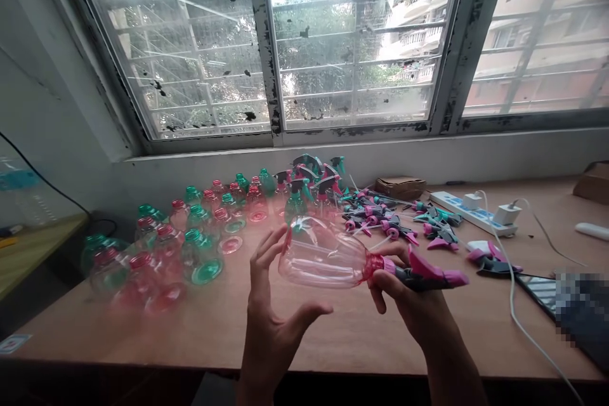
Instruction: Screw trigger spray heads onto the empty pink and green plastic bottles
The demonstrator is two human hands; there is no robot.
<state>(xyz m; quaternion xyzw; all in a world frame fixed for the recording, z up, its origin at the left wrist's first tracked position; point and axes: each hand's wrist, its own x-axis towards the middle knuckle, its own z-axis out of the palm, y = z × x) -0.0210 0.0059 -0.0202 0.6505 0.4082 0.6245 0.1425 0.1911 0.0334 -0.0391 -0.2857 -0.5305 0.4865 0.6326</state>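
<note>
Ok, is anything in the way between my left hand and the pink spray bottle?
Nothing visible. Your left hand curves open at the base of the pink spray bottle, while your right hand holds it at the neck, the opposite end.

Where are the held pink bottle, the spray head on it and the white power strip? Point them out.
Pink bottle [321, 264]: head view, middle of its clear body.
Spray head [422, 266]: head view, its pink upper part.
Power strip [457, 208]: head view, its top face, left of the plugs [506, 216].

I could pass along the near edge of the tabletop [352, 342]; bottles [203, 260] block my left, loose spray heads [392, 228] the far side.
</note>
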